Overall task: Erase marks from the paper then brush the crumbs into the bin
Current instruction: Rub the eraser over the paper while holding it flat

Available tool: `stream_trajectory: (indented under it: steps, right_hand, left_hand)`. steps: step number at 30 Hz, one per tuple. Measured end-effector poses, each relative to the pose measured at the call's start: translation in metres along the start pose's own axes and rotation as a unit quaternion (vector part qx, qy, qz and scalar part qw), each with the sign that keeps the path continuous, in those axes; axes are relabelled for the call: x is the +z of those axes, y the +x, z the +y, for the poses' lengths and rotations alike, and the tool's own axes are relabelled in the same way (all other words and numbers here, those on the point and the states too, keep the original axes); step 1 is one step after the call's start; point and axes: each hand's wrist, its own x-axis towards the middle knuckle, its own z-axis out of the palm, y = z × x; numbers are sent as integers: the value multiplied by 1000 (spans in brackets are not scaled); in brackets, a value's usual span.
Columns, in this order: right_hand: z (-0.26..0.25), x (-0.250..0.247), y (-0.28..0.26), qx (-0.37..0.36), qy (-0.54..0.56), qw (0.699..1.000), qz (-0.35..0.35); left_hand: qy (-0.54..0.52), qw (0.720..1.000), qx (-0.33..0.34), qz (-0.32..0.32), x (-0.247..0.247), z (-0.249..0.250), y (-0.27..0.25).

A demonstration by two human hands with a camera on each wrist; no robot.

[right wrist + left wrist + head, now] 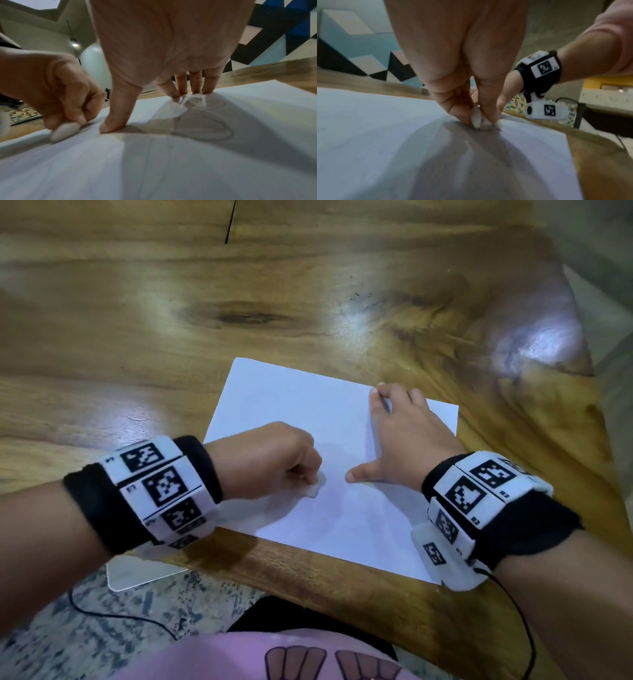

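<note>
1. Left hand [270, 460] pinches the eraser [315, 489] against the paper [308, 405] on the table [137, 337].
2. Right hand [400, 440] lies flat, fingers spread, pinning the sheet.
3. Hard rubbing could crease or tear the paper if that hold slips.

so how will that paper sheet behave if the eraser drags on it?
Probably thin and floppy: the paper lies flat on glossy wood, so it would likely slide or buckle. That may be why the right hand presses it while the left hand rubs with the eraser.
</note>
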Motion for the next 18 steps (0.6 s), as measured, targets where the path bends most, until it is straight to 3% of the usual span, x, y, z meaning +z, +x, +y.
stream_trajectory:
  steps: [7,10,13,15,18]
  right_hand:
    - [-1,0,0,4,7,1000,1]
    - [0,-1,-1,4,8,1000,1]
    - [0,-1,0,2,8,1000,3]
    - [0,0,0,3,5,1000,5]
    - [0,0,0,3,2,1000,6]
  left_hand:
    - [16,985,-123,117,-18,-7,27]
    - [46,986,-114,115,-8,0,11]
    - [24,997,-65,41,0,3,-8]
    - [-7,997,-75,11,-4,1,-8]
    - [-10,991,-100,84,-17,-9,11]
